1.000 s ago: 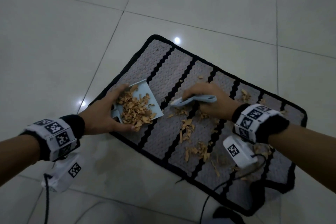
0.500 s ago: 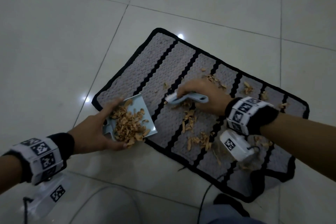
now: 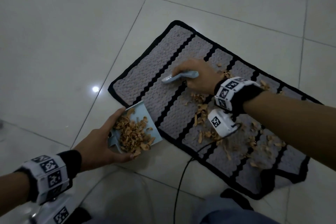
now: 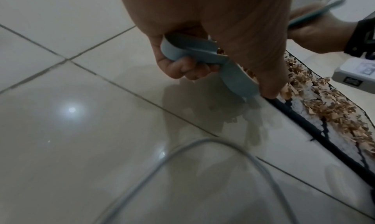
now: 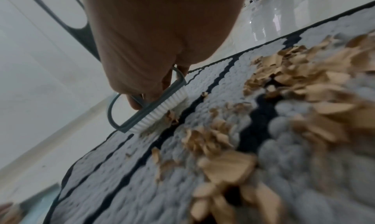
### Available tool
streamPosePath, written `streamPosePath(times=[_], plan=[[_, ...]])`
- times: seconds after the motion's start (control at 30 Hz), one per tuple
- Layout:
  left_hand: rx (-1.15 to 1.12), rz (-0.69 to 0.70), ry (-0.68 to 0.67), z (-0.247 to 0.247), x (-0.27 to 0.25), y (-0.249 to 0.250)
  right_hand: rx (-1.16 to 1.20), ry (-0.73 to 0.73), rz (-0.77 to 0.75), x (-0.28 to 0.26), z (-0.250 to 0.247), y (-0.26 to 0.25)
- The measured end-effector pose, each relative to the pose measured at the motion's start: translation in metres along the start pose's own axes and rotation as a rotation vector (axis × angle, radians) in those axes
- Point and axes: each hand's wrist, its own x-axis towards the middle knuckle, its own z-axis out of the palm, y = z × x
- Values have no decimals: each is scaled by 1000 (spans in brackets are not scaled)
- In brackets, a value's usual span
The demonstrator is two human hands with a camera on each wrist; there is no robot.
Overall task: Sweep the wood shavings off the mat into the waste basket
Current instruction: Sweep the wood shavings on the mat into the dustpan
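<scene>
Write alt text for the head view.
Left hand holds a pale blue plastic dustpan heaped with tan wood shavings at the edge of a grey black-striped woven mat; right hand holds a pale blue hand brush on it.

Looks like a room in a home. Glossy pale floor tiles (image 3: 54, 42) with thin grout lines, mirroring ceiling lights. A knitted grey doormat (image 3: 174, 56) with black zigzag stripes and black border, lying flat on the floor. A small pale-blue dustpan (image 3: 145, 125) and matching hand brush (image 3: 179, 76), ordinary household cleaning gear.
</scene>
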Motion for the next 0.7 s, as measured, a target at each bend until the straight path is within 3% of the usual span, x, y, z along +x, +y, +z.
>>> streamPosePath(times=[0.13,0.23,0.47,0.63,0.7], plan=[[-25,0,7,1,-8,-9,49,-72,-58,-44,1,5],[-24,-14,10,2,-9,-11,119,-46,-46,-60,-4,7],[7,-9,-5,10,-2,0,68,12,-50,-25,-4,-9],[47,10,-37,19,17,19,-40,-166,-48,-47,-4,-2],[63,20,-48,23,26,26,-39,-167,-36,-71,-9,5]])
